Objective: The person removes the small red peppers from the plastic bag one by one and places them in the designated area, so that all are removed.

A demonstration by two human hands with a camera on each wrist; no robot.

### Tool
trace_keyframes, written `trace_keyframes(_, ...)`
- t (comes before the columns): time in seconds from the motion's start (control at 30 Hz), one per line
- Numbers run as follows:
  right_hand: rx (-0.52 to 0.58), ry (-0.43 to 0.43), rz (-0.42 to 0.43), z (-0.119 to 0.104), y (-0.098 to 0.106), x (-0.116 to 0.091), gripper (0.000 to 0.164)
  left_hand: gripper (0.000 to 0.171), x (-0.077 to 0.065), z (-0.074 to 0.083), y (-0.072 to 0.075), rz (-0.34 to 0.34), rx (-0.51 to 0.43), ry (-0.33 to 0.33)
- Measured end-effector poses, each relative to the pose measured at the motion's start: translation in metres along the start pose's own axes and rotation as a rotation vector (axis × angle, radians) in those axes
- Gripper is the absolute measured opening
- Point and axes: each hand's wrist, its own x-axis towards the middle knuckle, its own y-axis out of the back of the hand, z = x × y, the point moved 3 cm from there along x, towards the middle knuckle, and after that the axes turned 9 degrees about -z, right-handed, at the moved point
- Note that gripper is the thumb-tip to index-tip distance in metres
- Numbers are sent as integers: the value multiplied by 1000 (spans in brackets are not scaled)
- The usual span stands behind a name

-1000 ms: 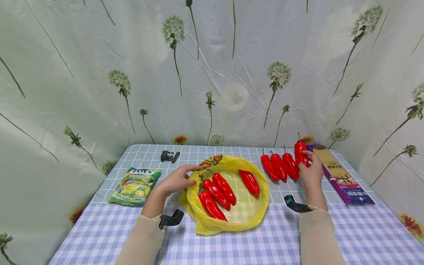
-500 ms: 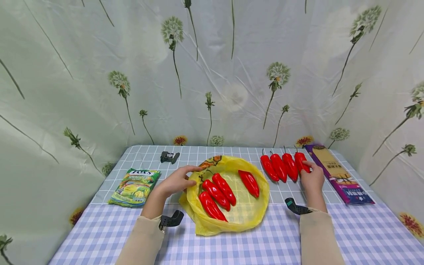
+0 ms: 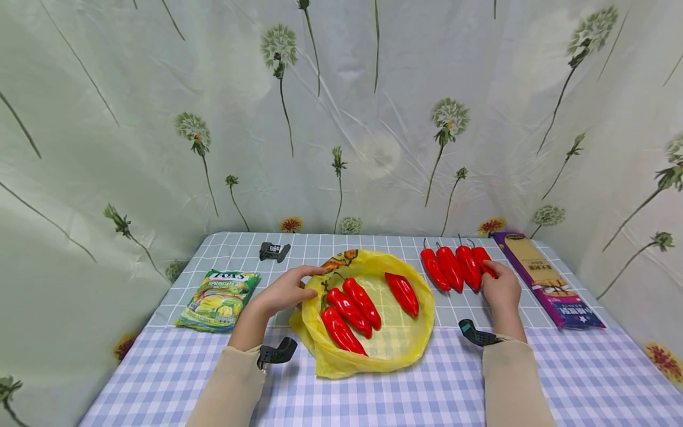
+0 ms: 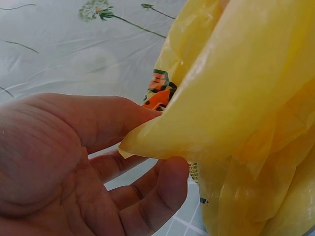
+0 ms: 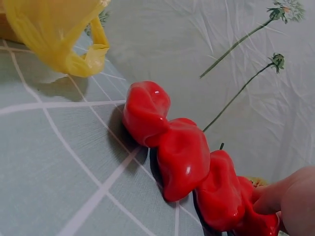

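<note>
left hand pinches yellow bag; right hand holds red pepper, its long axis pointing stem-first away-left.

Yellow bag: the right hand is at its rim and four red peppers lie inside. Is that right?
Wrong hand: the head view shows the left hand at the rim of the yellow bag. Four red peppers do lie inside.

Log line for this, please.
left grip: holds yellow bag; right grip: holds rightmost row pepper; in bag: four red peppers

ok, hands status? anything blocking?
Left hand holds yellow plastic bag. Right hand on rightmost long glossy red pepper. No obstacle between pepper row and bag.
</note>
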Motion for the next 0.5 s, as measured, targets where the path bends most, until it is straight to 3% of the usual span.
trace_keyframes(0.27, 33, -62, -20, -2, -3, 1, 46, 49, 0, 0, 0, -14, 6, -24)
trace_keyframes(0.5, 62, -63, -10, -4, -3, 1, 46, 49, -1, 1, 1, -18, 4, -9)
